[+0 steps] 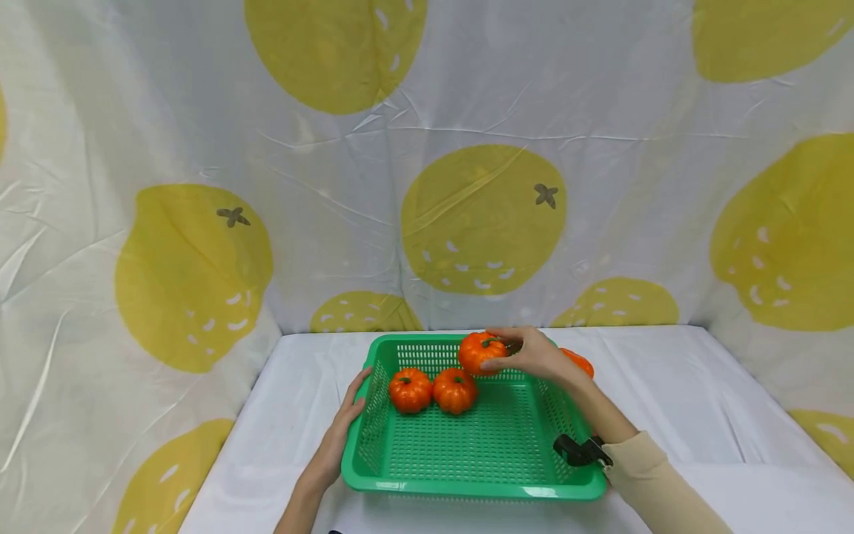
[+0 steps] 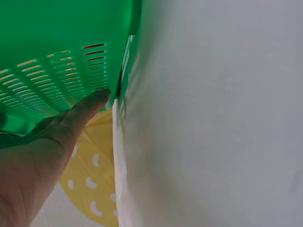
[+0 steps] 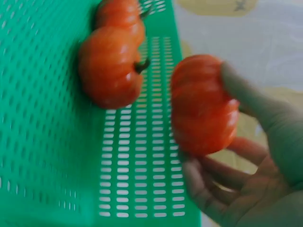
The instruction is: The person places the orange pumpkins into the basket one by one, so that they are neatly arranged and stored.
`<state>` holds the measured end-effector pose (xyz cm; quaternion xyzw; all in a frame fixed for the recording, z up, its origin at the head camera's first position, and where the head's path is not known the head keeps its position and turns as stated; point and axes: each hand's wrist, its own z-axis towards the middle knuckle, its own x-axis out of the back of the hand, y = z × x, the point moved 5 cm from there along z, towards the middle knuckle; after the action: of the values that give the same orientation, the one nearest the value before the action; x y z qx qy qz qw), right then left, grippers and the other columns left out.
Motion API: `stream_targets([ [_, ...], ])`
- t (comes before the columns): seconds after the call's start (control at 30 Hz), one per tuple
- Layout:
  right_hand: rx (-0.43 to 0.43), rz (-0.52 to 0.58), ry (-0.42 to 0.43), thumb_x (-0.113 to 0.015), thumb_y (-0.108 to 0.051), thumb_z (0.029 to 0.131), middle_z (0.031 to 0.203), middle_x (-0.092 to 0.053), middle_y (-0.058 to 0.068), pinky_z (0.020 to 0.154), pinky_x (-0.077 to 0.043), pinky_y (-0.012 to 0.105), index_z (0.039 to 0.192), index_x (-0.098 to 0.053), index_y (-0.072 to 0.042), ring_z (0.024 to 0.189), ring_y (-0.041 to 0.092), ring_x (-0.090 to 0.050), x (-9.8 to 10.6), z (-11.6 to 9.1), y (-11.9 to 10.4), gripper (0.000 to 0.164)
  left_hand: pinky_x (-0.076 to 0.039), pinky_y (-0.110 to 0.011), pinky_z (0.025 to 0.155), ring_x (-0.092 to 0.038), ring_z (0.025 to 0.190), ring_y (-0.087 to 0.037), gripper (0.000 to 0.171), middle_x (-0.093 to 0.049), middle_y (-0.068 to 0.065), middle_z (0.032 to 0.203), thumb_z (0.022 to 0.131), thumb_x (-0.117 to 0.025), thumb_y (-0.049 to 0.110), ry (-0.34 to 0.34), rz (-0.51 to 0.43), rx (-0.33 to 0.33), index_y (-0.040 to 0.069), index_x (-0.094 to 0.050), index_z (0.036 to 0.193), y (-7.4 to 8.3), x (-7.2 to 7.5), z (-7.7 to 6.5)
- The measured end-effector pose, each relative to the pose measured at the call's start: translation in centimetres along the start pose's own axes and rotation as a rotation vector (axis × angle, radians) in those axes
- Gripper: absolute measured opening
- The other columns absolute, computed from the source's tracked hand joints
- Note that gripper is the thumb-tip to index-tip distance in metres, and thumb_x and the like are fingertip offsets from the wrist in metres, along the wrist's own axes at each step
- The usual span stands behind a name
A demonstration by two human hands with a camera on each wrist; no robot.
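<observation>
A small orange pumpkin (image 1: 477, 353) with a green stem is held between the thumb and fingers of my right hand (image 1: 534, 354), over the far right part of a green plastic basket (image 1: 467, 489). In the right wrist view the held pumpkin (image 3: 202, 105) is close to the basket's perforated wall. Two more pumpkins, one left (image 1: 410, 391) and one right (image 1: 455, 391), sit side by side in the basket's far left part. My left hand (image 1: 336, 437) lies against the basket's left side; the left wrist view shows a straight finger (image 2: 90, 106) touching the slotted outer wall.
Another orange item (image 1: 577, 362) lies beyond the basket's right side, partly hidden by my right arm. The basket stands on a white-covered table (image 1: 674, 400). A white cloth with yellow lemon prints (image 1: 483, 219) hangs behind and at both sides.
</observation>
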<state>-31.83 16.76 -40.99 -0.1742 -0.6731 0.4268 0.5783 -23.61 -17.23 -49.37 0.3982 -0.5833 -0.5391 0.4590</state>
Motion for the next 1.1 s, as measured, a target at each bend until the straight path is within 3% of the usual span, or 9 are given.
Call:
stream_targets([
  [0.23,-0.026,-0.081,-0.047,-0.088,-0.036,0.082,0.134,-0.069,0.022,0.083,-0.057,0.036,0.137,-0.065,0.000,0.110,0.031,-0.069,0.4,-0.4,0.1,0.070,-0.019,-0.058,0.120,-0.012,0.159,-0.036,0.053,-0.006,-0.004,0.176,0.113,-0.020,0.044,-0.002,0.000,-0.002,0.039,-0.015,0.165,0.0,0.0,0.1],
  [0.47,-0.026,-0.172,-0.147,-0.092,-0.027,0.078,0.123,-0.073,0.024,0.093,-0.057,0.049,0.128,-0.069,0.007,0.115,0.042,-0.068,0.7,-0.9,0.2,0.065,-0.008,-0.066,0.122,-0.005,0.161,-0.037,0.053,-0.003,-0.004,0.176,0.113,-0.021,0.044,-0.009,-0.030,-0.003,0.038,-0.015,0.165,0.1,-0.1,0.0],
  [0.77,-0.082,-0.176,-0.190,-0.095,-0.022,0.073,0.115,-0.077,0.020,0.078,-0.057,0.034,0.125,-0.072,0.004,0.104,0.033,-0.073,0.7,-1.2,0.4,0.062,-0.008,-0.067,0.122,-0.004,0.161,-0.039,0.054,-0.003,-0.005,0.176,0.112,-0.021,0.045,-0.010,-0.037,0.007,0.039,-0.014,0.165,-0.1,-0.1,0.0],
  [0.9,-0.076,-0.204,-0.184,-0.096,-0.023,0.072,0.112,-0.078,0.018,0.077,-0.056,0.032,0.123,-0.073,0.003,0.100,0.029,-0.074,1.0,-1.7,-0.2,0.062,-0.007,-0.068,0.122,-0.003,0.161,-0.040,0.054,-0.001,-0.006,0.176,0.112,-0.021,0.046,-0.015,-0.038,0.013,0.038,-0.013,0.165,-0.2,-0.2,0.0],
  [0.97,-0.066,-0.236,-0.172,-0.096,-0.025,0.072,0.105,-0.079,0.017,0.071,-0.056,0.032,0.123,-0.073,0.004,0.087,0.023,-0.074,1.2,-2.1,-0.5,0.063,-0.010,-0.067,0.122,-0.005,0.161,-0.040,0.054,-0.002,-0.006,0.176,0.112,-0.021,0.046,-0.010,-0.033,0.014,0.039,-0.014,0.165,-0.1,-0.2,0.0],
  [1.1,-0.116,-0.248,-0.131,-0.094,-0.028,0.075,0.069,-0.074,0.012,0.054,-0.052,0.030,0.129,-0.068,0.008,0.052,0.015,-0.064,1.1,-3.1,-0.5,0.070,-0.012,-0.066,0.122,-0.008,0.160,-0.039,0.054,-0.004,-0.006,0.176,0.112,-0.021,0.046,-0.001,-0.019,0.012,0.039,-0.015,0.165,0.0,0.0,0.0],
])
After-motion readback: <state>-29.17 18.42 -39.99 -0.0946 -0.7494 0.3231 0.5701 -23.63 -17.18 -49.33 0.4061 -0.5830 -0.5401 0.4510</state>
